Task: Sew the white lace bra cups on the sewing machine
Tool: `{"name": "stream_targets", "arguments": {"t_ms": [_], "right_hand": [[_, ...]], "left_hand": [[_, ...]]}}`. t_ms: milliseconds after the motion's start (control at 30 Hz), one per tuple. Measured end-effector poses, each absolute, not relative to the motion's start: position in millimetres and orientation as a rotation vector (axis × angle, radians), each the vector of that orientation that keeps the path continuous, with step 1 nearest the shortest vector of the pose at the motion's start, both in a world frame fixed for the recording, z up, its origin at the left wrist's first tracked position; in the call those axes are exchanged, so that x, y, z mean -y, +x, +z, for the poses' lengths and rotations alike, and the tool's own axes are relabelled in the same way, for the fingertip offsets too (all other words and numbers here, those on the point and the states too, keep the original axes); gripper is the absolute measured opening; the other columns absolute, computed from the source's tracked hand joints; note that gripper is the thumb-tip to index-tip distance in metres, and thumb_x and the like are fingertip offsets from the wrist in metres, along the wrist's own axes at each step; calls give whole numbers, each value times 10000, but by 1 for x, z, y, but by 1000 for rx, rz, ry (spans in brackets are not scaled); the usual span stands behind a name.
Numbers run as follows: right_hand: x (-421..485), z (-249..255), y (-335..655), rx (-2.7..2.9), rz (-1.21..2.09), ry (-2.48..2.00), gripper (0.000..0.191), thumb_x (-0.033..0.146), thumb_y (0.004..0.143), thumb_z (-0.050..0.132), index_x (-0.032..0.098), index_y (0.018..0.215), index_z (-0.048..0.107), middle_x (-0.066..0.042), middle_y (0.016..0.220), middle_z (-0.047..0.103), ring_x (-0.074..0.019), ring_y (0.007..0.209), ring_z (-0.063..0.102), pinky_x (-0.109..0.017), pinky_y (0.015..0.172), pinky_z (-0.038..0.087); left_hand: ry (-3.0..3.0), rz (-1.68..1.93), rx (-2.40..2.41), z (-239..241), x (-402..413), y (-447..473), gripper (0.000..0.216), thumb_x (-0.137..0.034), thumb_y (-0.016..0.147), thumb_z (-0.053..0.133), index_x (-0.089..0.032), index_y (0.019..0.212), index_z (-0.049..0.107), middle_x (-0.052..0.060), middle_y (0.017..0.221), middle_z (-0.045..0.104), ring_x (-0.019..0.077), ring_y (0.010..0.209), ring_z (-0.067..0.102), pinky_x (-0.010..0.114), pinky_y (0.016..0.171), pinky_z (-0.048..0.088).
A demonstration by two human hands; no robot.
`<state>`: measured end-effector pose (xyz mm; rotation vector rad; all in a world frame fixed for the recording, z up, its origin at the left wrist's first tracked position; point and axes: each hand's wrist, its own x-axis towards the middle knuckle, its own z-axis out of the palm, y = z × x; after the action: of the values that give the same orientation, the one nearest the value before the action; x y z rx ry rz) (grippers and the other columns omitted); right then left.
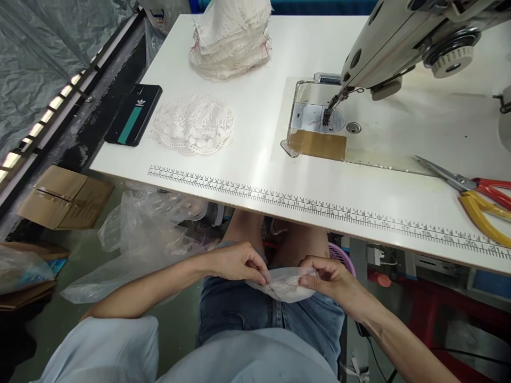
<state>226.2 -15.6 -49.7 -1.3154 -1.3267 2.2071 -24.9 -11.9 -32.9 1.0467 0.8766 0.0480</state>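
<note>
Over my lap, below the table's front edge, both hands hold a small white lace-trimmed fabric piece (284, 284). My left hand (235, 261) pinches its left edge with closed fingers. My right hand (329, 276) grips its right edge, fingers curled. On the white sewing table (255, 165) lie a flat pile of white lace pieces (194, 124) and, farther back, a taller stack of cream fabric pieces (231, 37). The sewing machine (399, 42) stands at the right, its needle and presser foot (328, 114) over the metal plate.
A black phone (133, 113) lies at the table's left edge. Scissors with red and yellow handles (477, 197) rest at the right. A printed ruler (319, 207) runs along the front edge. Clear plastic bags (139, 234) and cardboard boxes (64, 197) sit on the floor at left.
</note>
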Motion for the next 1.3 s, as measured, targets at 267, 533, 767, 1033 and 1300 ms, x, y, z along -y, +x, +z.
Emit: {"name": "stream_targets", "arguments": {"t_ms": [267,533,767,1033,1300], "right_hand": [[13,-46,225,1365,2221,-1288,290,461,715,696,176,719,642,-17,689,605,-141,649,535,-252,590,421],[14,-44,217,1357,2239,-1239,281,440,700,718,168,734,659,-7,685,606,-129,638,534,-231,577,413],[13,-39,213,1401,2210,-1167,260,421,733,694,164,726,656,-1,677,595,-120,636,522,-222,576,393],[12,-39,210,1467,2189,-1117,263,424,754,675,163,752,646,11,671,569,-109,619,485,-216,561,363],[12,-35,208,1484,2208,-1104,307,465,745,671,161,750,630,11,684,562,-118,637,485,-219,579,367]], "left_hand": [[995,91,-889,-33,11,-19,278,-301,651,744,-145,881,739,33,762,722,132,692,639,184,645,472],[1058,109,-825,-34,8,-18,302,-316,652,746,-138,896,735,42,843,722,161,770,636,207,707,470],[1044,114,-836,-32,6,-13,269,-301,652,744,-133,863,739,30,787,711,143,722,613,196,688,452],[1029,137,-926,-31,6,-3,251,-333,639,749,-111,756,734,-3,620,638,100,597,523,177,576,377],[1181,115,-932,-27,6,-4,335,-411,613,758,-126,783,719,-28,606,566,83,583,446,171,521,297]]}}
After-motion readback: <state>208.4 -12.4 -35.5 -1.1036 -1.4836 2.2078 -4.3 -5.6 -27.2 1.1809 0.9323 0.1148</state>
